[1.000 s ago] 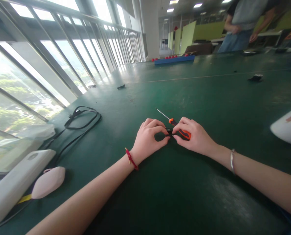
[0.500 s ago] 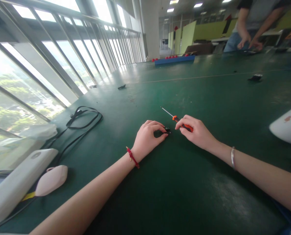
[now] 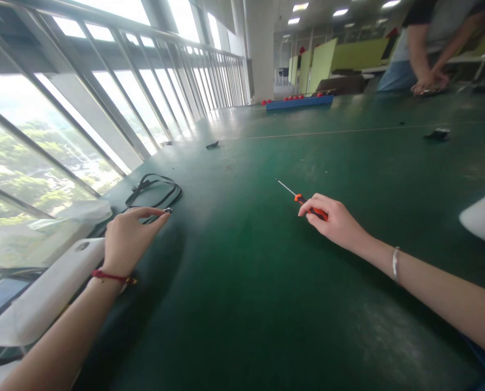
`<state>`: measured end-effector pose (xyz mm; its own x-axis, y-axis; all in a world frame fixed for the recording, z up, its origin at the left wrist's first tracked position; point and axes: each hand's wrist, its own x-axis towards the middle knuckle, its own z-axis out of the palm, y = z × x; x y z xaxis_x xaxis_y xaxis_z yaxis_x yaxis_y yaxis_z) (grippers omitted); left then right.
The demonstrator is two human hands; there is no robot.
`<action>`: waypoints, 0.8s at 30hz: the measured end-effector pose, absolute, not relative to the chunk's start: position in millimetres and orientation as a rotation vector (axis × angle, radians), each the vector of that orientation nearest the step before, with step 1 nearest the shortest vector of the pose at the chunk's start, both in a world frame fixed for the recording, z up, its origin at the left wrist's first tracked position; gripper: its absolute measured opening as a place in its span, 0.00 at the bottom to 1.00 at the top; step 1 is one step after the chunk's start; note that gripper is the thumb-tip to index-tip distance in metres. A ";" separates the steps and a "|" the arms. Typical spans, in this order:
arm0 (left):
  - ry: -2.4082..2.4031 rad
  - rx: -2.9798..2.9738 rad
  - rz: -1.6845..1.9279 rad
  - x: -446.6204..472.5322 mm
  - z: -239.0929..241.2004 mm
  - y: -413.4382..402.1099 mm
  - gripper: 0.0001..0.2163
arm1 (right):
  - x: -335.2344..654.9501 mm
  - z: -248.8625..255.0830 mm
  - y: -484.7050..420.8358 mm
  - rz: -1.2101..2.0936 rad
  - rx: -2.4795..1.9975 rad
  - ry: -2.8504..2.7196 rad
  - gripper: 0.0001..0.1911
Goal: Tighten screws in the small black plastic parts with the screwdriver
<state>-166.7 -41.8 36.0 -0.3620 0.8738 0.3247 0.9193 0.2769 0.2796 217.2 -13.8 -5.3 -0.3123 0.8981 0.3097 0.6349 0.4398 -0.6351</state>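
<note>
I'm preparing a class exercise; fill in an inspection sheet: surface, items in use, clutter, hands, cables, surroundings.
Surface: green tabletop, pale patch at lower right.
Items in use: orange-and-black screwdriver; small part, details too small to tell.
Clutter: long white object at left; long blue object far off.
Hands: left hand pinches the small part; right hand holds the screwdriver.
Cables: dark cable, looped beyond the left hand.
Surroundings: railing at left; another person's hands at far right.

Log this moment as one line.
left hand: pinching small part; right hand: holding screwdriver; surface: green table
</note>
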 end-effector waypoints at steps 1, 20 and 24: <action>-2.452 -1.684 -0.603 -169.2 37.0 -42.7 0.15 | 217.6 -5.4 -13.8 0.535 -1.283 -2.058 0.09; -2.694 -1.756 -0.802 -196.7 35.1 -36.3 0.18 | 223.1 -10.4 -10.8 0.578 -1.289 -2.113 0.08; -2.725 -1.819 -0.871 -197.7 30.5 -33.8 0.19 | 223.2 -10.6 -10.5 0.587 -1.306 -2.114 0.09</action>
